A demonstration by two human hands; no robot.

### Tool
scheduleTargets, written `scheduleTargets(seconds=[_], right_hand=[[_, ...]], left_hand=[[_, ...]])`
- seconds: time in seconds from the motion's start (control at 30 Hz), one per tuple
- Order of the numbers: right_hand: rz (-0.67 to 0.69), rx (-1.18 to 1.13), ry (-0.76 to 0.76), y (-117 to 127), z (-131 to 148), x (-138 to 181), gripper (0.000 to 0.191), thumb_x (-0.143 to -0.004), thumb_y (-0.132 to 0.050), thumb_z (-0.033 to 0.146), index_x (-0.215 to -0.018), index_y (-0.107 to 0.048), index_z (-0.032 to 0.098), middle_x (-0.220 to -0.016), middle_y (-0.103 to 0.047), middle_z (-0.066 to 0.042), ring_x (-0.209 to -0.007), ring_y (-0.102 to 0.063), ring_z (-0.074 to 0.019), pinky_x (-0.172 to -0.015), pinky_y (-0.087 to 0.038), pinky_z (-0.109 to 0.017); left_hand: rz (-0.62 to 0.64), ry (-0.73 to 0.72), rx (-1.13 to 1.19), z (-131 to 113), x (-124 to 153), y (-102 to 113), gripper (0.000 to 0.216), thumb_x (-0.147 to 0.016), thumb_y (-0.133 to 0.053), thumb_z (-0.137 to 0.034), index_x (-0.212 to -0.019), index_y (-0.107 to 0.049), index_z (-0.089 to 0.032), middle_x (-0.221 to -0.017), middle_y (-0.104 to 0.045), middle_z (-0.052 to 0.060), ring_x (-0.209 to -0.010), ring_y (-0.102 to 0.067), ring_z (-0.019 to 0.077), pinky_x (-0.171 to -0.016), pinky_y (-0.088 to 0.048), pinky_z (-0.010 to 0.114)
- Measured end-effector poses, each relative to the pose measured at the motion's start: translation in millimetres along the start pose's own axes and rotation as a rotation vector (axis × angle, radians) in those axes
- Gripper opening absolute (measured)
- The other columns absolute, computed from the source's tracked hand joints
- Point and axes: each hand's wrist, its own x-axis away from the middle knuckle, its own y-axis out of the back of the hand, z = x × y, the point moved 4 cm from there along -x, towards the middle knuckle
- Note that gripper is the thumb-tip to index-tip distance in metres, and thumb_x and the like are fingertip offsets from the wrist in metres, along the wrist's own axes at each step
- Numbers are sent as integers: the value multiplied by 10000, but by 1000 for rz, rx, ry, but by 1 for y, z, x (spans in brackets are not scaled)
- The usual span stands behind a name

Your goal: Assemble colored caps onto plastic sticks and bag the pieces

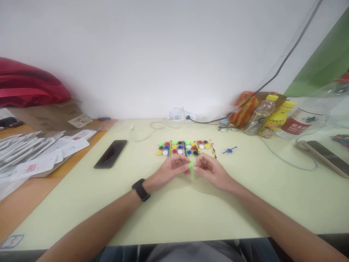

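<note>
Close together over the middle of the table, my left hand (176, 166) and my right hand (209, 170) both pinch a small bright green plastic piece (191, 166). Its exact shape is partly covered by my fingertips. Just beyond my hands lie rows of small round pieces (180, 147) in red, yellow, green, blue, black and white, with thin coloured sticks (185, 148) between the groups. To the right of them rests a blue piece (229, 150), a round disc with an arrow-tipped stick across it. A black watch (141, 190) is on my left wrist.
A black phone (110, 154) lies to the left, near stacked papers (40, 156) and a cardboard box (49, 114). At the right stand bottles (260, 115), a large water jug (298, 122), glasses (228, 128), another phone (328, 158) and a cable (289, 163).
</note>
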Motion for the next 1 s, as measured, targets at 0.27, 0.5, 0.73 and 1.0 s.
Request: scheduleTargets(seconds=[0.27, 0.5, 0.73, 1.0], right_hand=[[13, -6, -12, -1, -3, 1, 271, -971, -643, 465, -927, -542, 218, -798, -533, 19, -705, -509, -137, -660, -425, -276], [-29, 34, 14, 3, -2, 1, 273, -976, -622, 489, -1021, -550, 230, -804, -562, 10, -712, -530, -154, -663, -454, -294], [-186, 74, 93, 9, 2, 3, 386, -991, -580, 456, -1324, -501, 277, -806, -549, 18, -651, -480, -156, -632, -425, -302], [35, 111, -25, 11, -2, 1, 611, -977, -535, 585, -523, -359, 216, -524, -305, 38, -510, -283, -116, -520, -265, -297]], left_hand=[[54, 2, -10, -6, 2, -6, 258, -933, -736, -389, -1052, -696, -164, -951, -683, 69, -876, -670, 181, -796, -522, 304], [33, 7, 2, -2, 1, -4, 288, -925, -746, -395, -1084, -700, -161, -920, -675, 66, -858, -655, 180, -807, -527, 319], [-38, 12, 43, 4, 0, 3, 312, -906, -769, -396, -1112, -696, -172, -914, -663, 48, -853, -653, 168, -845, -523, 326], [-80, -11, 27, 7, -1, 6, 331, -903, -767, -415, -1109, -682, -170, -981, -666, 69, -845, -662, 171, -793, -532, 305]])
